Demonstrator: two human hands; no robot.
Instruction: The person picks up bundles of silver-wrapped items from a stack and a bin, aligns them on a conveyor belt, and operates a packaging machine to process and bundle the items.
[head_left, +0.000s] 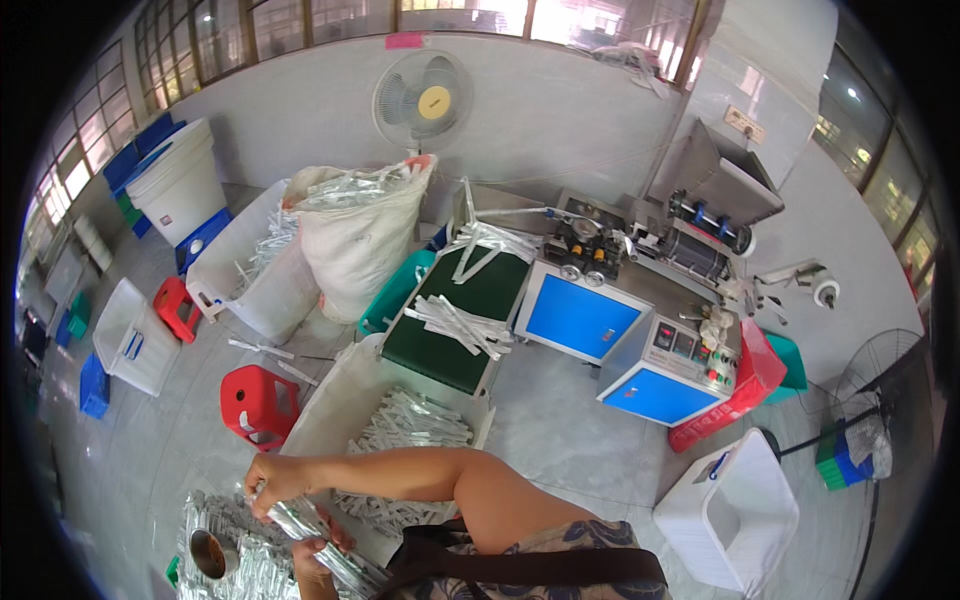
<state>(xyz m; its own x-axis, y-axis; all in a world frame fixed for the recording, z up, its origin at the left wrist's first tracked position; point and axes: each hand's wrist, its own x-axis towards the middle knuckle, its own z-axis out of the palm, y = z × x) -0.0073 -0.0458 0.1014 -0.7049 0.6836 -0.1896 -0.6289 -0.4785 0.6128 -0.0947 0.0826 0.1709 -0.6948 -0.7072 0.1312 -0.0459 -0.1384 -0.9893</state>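
Observation:
At the lower left, my left hand (321, 549) grips a bundle of silver foil sticks (298, 523) around its middle. My right hand (274, 484) reaches across and holds the bundle's upper end with its fingers. Beneath and left of both hands lies a dense heap of similar silver sticks (259, 559). An open round metal container (227, 562) stands among them, brownish inside. Just beyond my right forearm is a white plastic tub (324, 411) holding many loose silver sticks (412, 424). The forearm hides part of that tub.
A dark green conveyor belt (427, 349) with scattered sticks leads from a packing machine (585, 247) to the tub. Around it are a red stool (259, 401), a full woven sack (360, 247), a white bin (712, 525), a control cabinet (660, 386) and a wall fan (424, 101).

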